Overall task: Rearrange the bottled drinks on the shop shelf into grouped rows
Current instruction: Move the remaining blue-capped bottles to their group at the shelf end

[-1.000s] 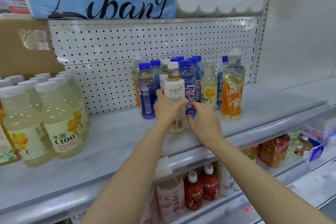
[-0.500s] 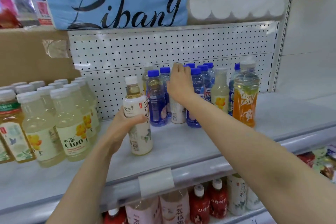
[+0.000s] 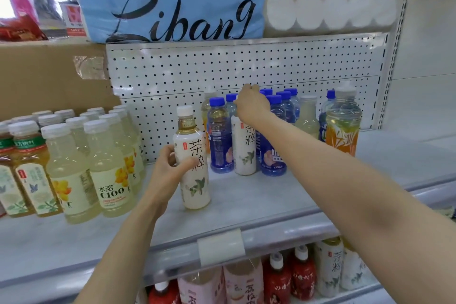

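Note:
My left hand grips a white-labelled tea bottle that stands upright near the middle of the grey shelf. My right hand reaches to the back and grips the top of a second white tea bottle, which stands among several blue-capped bottles. Its cap is hidden under my fingers. A pale lemon bottle and an orange drink bottle stand to the right of that cluster.
Rows of pale C100 lemon bottles and green-labelled tea bottles fill the shelf's left. A pegboard back panel stands behind. Tissue packs sit on top. Red and pink bottles line the lower shelf.
My left hand has brought the first tea bottle out leftward and set it on the shelf. My right hand went from the front to the second tea bottle's top at the back.

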